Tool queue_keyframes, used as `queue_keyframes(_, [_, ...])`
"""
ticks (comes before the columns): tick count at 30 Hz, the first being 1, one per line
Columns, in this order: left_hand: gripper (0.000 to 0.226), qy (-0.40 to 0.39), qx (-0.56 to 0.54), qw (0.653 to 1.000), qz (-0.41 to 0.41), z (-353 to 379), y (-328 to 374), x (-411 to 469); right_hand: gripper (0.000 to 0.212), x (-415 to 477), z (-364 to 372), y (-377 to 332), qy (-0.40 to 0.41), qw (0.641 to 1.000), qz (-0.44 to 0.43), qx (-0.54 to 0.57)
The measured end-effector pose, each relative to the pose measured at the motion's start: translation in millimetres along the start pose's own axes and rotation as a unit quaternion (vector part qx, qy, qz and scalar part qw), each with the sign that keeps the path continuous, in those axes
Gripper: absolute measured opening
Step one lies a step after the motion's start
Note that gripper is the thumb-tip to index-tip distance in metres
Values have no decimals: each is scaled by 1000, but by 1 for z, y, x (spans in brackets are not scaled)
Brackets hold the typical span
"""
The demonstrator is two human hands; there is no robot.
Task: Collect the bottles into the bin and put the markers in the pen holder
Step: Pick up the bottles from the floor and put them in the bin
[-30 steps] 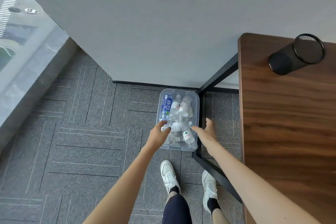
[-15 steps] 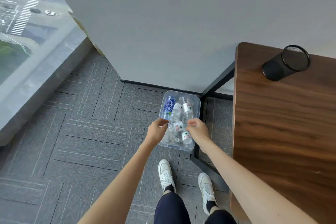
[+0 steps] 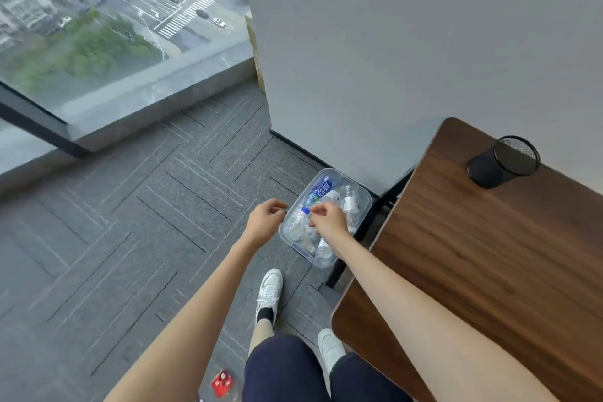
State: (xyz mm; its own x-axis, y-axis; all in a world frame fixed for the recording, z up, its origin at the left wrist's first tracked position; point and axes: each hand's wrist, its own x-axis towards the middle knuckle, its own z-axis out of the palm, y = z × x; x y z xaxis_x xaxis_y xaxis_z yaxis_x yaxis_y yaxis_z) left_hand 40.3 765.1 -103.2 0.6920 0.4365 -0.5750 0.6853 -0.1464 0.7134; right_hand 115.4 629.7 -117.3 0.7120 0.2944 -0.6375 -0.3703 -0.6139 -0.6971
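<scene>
Right hand (image 3: 328, 221) moved over bin (image 3: 368, 202) (bottles (image 3: 323, 189) inside), left hand (image 3: 265, 218) beside

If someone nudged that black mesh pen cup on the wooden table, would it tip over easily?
Probably yes: the black mesh pen cup looks empty, so likely light. Tipped, its round wall would likely roll on the smooth wooden table. Mesh should give fingers grip.
</scene>
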Motion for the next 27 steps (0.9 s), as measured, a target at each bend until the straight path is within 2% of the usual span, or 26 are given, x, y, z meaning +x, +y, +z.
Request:
queue_keyframes(8, [27,119,-98,987,-48,-1,-61,-135,18,-84,31,18,-108,988,-82,-79])
queue_keyframes(13, [28,185,-150,967,-88,-4,-108,-212,15,-136,71,35,-181,965,-125,-146])
queue_keyframes(20, [27,290,-235,916,-148,7,-187,-330,17,-225,142,84,-280,921,-157,-222])
queue_keyframes(27, [23,364,-307,857,-197,49,-288,-454,16,-319,202,167,-352,867,-183,-301])
